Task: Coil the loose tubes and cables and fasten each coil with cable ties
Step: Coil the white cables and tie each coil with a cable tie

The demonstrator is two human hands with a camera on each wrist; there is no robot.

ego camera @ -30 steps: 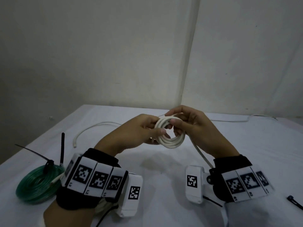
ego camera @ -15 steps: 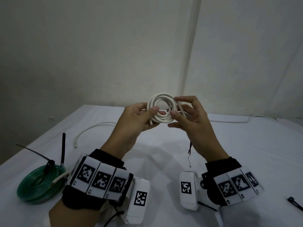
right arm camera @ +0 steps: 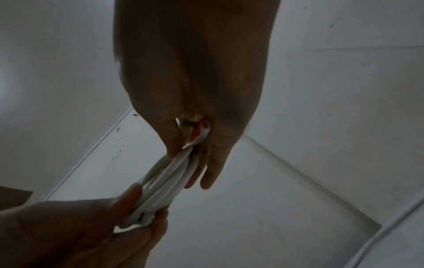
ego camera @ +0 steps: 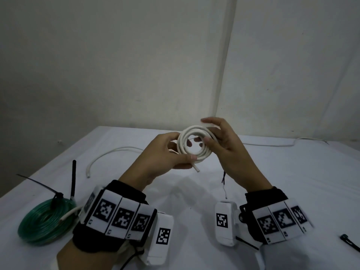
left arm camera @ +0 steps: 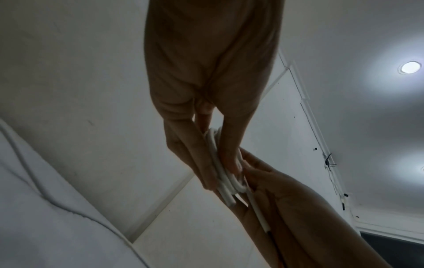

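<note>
A small white cable coil [ego camera: 194, 146] is held upright above the table between both hands. My left hand [ego camera: 169, 154] pinches its lower left side between thumb and fingers, with one cut end [ego camera: 196, 168] sticking out below the thumb. My right hand [ego camera: 220, 141] pinches the coil's right side, thumb in front and fingers behind. The cable's dark stripped tail [ego camera: 224, 182] hangs below the right palm. In the left wrist view the coil [left arm camera: 221, 168] shows edge-on between the fingers; in the right wrist view the coil [right arm camera: 165, 183] runs from the right fingers to the left thumb.
A green tube coil [ego camera: 45, 221] fastened with a black cable tie [ego camera: 50, 189] lies at the left near the table edge. A loose white cable [ego camera: 109, 154] curves behind it. Another white cable [ego camera: 282, 144] lies along the back. A black cable tie [ego camera: 349, 240] lies at the right.
Both hands have lifted the white coil up off the table and turned it to face me. The loose tail has been drawn in, and its end now hangs free.
</note>
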